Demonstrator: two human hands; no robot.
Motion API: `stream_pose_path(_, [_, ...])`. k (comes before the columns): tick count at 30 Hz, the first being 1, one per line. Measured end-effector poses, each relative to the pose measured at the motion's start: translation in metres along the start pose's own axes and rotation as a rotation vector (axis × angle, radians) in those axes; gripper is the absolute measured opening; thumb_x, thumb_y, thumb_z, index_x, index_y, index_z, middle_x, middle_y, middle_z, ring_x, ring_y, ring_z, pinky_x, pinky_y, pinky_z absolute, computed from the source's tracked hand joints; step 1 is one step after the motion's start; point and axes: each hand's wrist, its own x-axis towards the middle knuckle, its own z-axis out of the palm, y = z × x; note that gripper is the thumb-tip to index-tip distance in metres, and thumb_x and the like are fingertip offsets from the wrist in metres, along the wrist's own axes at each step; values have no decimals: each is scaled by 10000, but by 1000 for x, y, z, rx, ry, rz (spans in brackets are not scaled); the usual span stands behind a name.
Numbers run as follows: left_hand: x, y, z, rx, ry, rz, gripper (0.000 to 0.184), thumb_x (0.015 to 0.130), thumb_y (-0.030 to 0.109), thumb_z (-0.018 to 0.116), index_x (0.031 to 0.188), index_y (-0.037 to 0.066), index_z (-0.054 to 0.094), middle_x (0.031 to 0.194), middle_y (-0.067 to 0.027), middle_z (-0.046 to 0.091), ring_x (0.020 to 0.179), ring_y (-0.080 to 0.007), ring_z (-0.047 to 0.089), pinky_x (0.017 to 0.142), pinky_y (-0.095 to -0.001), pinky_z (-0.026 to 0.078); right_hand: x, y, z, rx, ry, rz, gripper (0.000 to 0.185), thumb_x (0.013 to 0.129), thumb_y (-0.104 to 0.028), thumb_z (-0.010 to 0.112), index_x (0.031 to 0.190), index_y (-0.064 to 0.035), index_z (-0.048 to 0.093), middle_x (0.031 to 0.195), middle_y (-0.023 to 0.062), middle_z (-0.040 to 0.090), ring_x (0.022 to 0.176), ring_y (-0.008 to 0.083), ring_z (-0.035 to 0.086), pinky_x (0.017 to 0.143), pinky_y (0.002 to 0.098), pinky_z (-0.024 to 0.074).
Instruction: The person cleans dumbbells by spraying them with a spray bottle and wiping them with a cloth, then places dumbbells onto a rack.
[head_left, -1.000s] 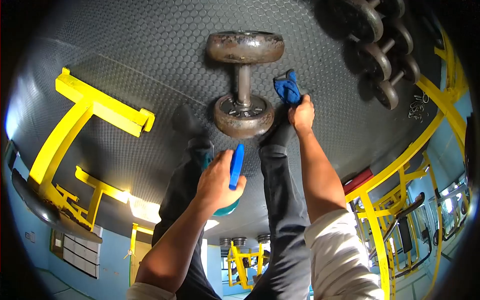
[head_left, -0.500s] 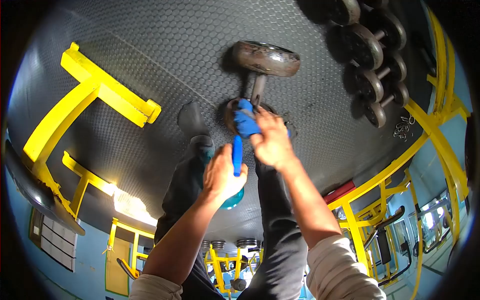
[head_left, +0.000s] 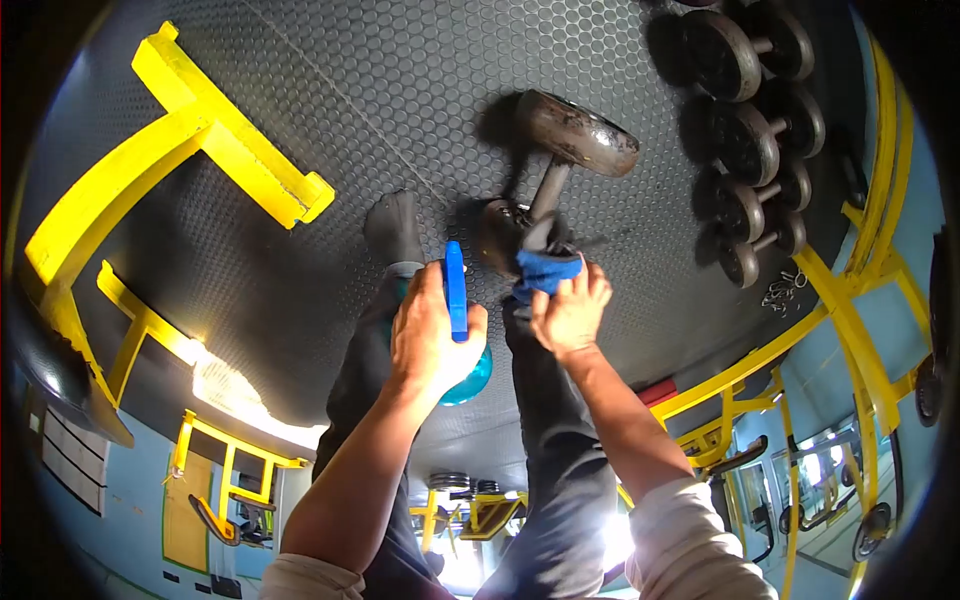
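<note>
My left hand (head_left: pixel 432 322) is wrapped round a teal spray bottle (head_left: pixel 470 383) with a blue trigger head (head_left: pixel 456 290), held over my left leg. My right hand (head_left: pixel 573 310) grips a blue and grey cloth (head_left: pixel 545 270) at the near end of a worn metal dumbbell (head_left: pixel 582 135). The cloth and hand partly cover that near weight. The dumbbell's far weight points up and to the right, and its bare handle shows between the two ends.
Several dumbbells (head_left: pixel 745 145) line the black textured floor (head_left: pixel 400 90) at upper right. A yellow frame (head_left: pixel 230 130) stands at left, another yellow frame (head_left: pixel 830 300) at right. Small metal clips (head_left: pixel 783 290) lie near it. My foot (head_left: pixel 393 228) rests beside the dumbbell.
My right hand has brought the cloth from beside the dumbbell to its near weight. The dumbbell has turned to a slant. The view has shifted, and my left hand keeps the bottle.
</note>
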Motion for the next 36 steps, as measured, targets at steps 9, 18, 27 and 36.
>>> stream_pose_path(9, [9,-7,-10,80,10,72,412,734,75,633,1135,31,548,1073,-186,633,1024,-389,606,896,-439,477,193,-88,56,-137,-1011,87,445,934,-338,456,1259,-85,625,1321,74,593,1253,287,485,1027,450,263])
stream_pose_path(18, [3,2,-1,87,-70,57,485,735,146,646,1168,0,483,1051,-221,589,964,-416,600,862,-473,485,26,77,15,925,-303,331,344,723,-77,487,1011,-34,670,959,170,697,909,328,663,908,415,489])
stream_pose_path(27, [-2,-1,-3,189,-70,155,513,731,165,659,1174,-20,478,1077,-235,577,965,-413,600,850,-450,496,156,85,76,1245,-960,257,270,806,-73,542,1029,-43,693,986,86,696,913,195,633,823,356,510])
stream_pose_path(36, [0,7,10,113,-40,136,522,725,154,664,1184,-13,481,1077,-240,588,984,-420,592,882,-470,481,65,12,-38,1030,-601,195,353,802,57,362,1021,-16,628,927,65,678,833,142,636,740,321,523])
